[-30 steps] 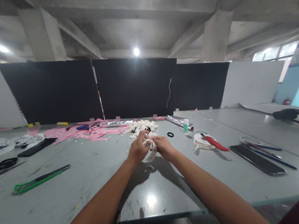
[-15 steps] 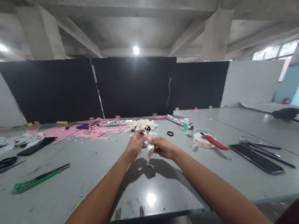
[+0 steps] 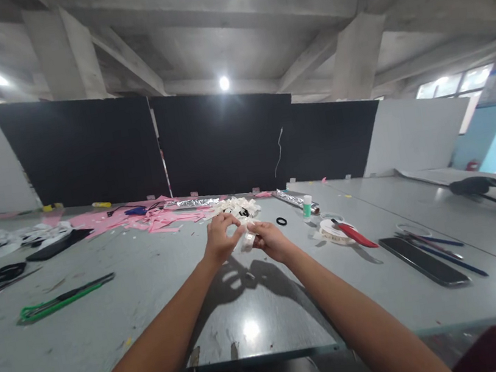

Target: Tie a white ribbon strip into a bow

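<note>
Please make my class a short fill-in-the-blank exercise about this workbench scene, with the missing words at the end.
1. The right hand holds a pale strip between its fingers and thumb, on the ____ side of the left hand.
2. The left hand's fingers arch above its ____.
3. The tool lying partly over the tape roll has a ____ handle.
4. The small upright tube has a ____ cap.

Missing words: right; thumb; red; white.

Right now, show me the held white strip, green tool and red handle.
White strip [image 3: 247, 244]: head view, its lower part.
Green tool [image 3: 67, 298]: head view, its midsection.
Red handle [image 3: 358, 236]: head view, its middle.
</note>
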Available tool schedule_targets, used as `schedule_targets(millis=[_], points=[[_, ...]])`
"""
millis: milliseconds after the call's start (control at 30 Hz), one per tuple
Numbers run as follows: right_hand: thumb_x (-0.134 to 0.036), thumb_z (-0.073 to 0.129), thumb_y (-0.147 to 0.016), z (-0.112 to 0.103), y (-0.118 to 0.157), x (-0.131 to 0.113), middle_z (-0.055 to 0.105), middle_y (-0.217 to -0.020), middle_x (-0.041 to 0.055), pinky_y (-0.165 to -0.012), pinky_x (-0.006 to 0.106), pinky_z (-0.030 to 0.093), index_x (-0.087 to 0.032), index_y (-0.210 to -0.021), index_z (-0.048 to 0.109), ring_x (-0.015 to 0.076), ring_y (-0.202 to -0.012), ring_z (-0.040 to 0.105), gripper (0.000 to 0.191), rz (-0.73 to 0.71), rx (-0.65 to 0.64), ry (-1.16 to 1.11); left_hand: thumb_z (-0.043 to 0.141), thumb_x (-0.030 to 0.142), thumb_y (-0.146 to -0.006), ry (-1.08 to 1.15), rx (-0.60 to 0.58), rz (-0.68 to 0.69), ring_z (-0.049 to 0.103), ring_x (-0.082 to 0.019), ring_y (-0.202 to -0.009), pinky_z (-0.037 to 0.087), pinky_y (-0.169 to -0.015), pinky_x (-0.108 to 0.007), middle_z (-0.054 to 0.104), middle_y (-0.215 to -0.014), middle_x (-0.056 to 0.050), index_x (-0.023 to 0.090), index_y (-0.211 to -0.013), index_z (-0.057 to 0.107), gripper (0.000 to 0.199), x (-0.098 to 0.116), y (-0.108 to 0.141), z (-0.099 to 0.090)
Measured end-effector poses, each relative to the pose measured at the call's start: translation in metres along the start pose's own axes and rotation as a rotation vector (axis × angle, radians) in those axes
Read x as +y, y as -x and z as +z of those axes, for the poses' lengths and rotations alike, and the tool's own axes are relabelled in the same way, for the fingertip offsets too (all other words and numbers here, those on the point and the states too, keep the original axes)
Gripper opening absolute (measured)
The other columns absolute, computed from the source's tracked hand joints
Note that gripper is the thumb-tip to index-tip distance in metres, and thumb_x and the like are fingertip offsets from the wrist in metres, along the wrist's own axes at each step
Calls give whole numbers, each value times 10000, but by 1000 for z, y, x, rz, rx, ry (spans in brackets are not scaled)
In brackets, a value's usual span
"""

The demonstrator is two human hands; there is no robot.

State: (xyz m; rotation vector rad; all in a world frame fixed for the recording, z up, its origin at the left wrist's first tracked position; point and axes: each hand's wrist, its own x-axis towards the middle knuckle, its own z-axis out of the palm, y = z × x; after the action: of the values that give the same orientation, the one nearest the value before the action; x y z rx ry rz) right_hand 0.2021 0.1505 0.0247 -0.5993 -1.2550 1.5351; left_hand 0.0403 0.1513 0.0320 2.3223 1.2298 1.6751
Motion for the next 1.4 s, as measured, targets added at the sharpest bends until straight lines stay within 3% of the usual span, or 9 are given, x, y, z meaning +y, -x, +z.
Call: schedule_targets(millis=[100, 233, 500, 667, 833, 967, 1033, 1200, 1400], points=[[-426, 757, -660, 0, 0, 1, 581, -637, 1, -546, 245, 478, -133, -798, 653, 100, -537, 499, 340, -12, 47, 83, 607, 359, -793, -48, 2, -29, 540, -216, -963, 343, -918, -371, 614, -930, -25, 212, -773, 614, 148, 1, 1, 5], [-430, 747, -671, -1, -1, 3, 590, -669, 7, -574, 248, 492, -130, -819, 659, 99, -563, 513, 346, -29, 53, 97, 589, 307, -802, 23, 21, -31, 551, -194, -914, 384, -868, -328, 603, -884, -24, 203, -747, 586, 118, -5, 1, 11], [-275, 585, -738, 2, -4, 0, 626, -722, 21, -497, 244, 490, -158, -931, 638, 118, -539, 554, 232, -47, 177, -63, 473, 283, -843, 150, 5, -105, 544, -159, -774, 404, -742, -280, 579, -809, -11, 192, -760, 533, 137, -9, 4, 15], [-123, 606, -606, 1, -1, -5, 649, -838, 12, -442, 196, 457, -212, -1053, 603, 98, -545, 550, 456, -16, 203, -1, 479, 331, -844, 172, 22, -144, 533, -150, -733, 398, -690, -267, 563, -779, 0, 190, -763, 536, 172, -14, 3, 17], [-271, 720, -640, 3, 3, -5, 625, -840, 10, -446, 181, 466, -227, -1059, 594, 123, -653, 586, 440, -17, 120, 87, 486, 351, -839, 203, 10, -182, 539, -147, -708, 407, -670, -263, 575, -775, -1, 187, -775, 543, 185, -15, 3, 18], [-366, 710, -666, 3, 0, -4, 607, -800, 7, -414, 186, 470, -194, -987, 608, 107, -601, 551, 378, -66, 226, 167, 491, 320, -832, 127, -18, -111, 546, -152, -741, 405, -694, -261, 582, -788, -8, 191, -750, 544, 163, -10, 3, 16], [-368, 688, -674, 1, -2, -2, 602, -772, 6, -394, 189, 469, -178, -955, 614, 93, -553, 524, 347, -102, 300, 223, 504, 323, -823, 40, -15, -92, 541, -156, -724, 395, -684, -263, 584, -776, -11, 196, -735, 557, 163, -7, 3, 12], [-332, 627, -675, -2, -7, 6, 528, -623, -33, -348, 196, 456, -172, -946, 591, 83, -463, 472, 317, -176, 351, 304, 510, 373, -827, -119, 1, -237, 524, -157, -561, 312, -553, -253, 585, -609, 17, 231, -749, 589, 179, -2, 4, 3], [-367, 605, -668, 0, -9, 11, 539, -662, -19, -351, 207, 467, -170, -900, 565, 85, -470, 483, 306, -175, 297, 335, 519, 389, -811, 9, 3, -269, 500, -142, -473, 312, -521, -242, 534, -511, 40, 226, -720, 564, 192, 0, 7, 10]])
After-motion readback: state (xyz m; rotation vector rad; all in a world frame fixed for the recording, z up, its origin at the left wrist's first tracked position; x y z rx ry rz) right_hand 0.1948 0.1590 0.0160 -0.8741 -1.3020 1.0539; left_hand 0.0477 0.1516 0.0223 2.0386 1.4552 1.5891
